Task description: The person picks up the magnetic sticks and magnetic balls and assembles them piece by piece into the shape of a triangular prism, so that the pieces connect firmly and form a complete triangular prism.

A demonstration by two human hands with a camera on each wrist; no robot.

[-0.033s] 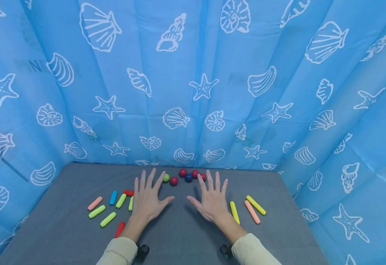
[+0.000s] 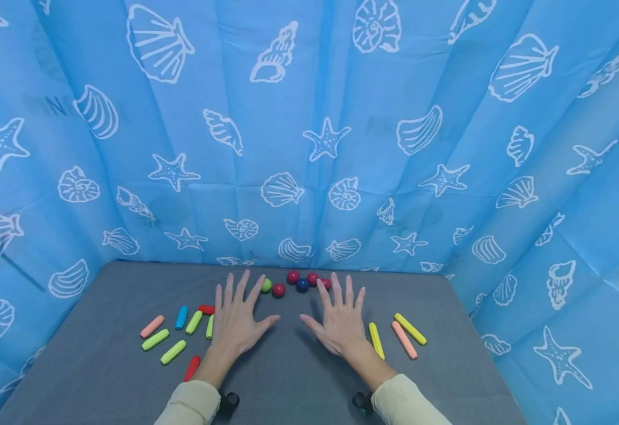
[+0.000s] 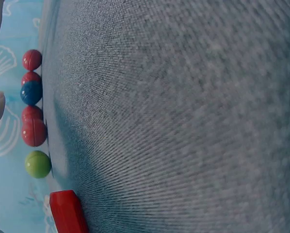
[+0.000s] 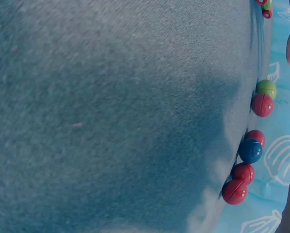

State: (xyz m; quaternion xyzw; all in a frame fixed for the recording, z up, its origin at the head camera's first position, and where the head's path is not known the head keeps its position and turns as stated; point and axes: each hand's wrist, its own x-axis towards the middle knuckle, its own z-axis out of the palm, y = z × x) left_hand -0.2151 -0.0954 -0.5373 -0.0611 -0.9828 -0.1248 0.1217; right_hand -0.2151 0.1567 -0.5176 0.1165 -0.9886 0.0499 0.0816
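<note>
My left hand [image 2: 237,321] is held with its fingers straight and spread, holding nothing. To its left lie short faceted sticks: green ones like this green stick [image 2: 173,352], a blue stick [image 2: 182,317], a pink stick [image 2: 152,326] and a red stick [image 3: 69,213]. My right hand [image 2: 341,324] mirrors it, fingers straight and spread, palm down and holding nothing. Beside it are a yellow stick [image 2: 410,329], another yellow one partly behind the wrist, and an orange-pink stick [image 2: 404,340]. Beyond the fingertips sit small balls: a green ball [image 3: 38,164], a blue ball [image 4: 250,151] and several red balls [image 2: 278,290].
A grey cloth covers the table [image 2: 293,378]. Behind its far edge hangs a blue curtain [image 2: 309,224] with white shell and starfish prints, which also runs along both sides. Dark round pieces [image 2: 229,404] show beside each wrist.
</note>
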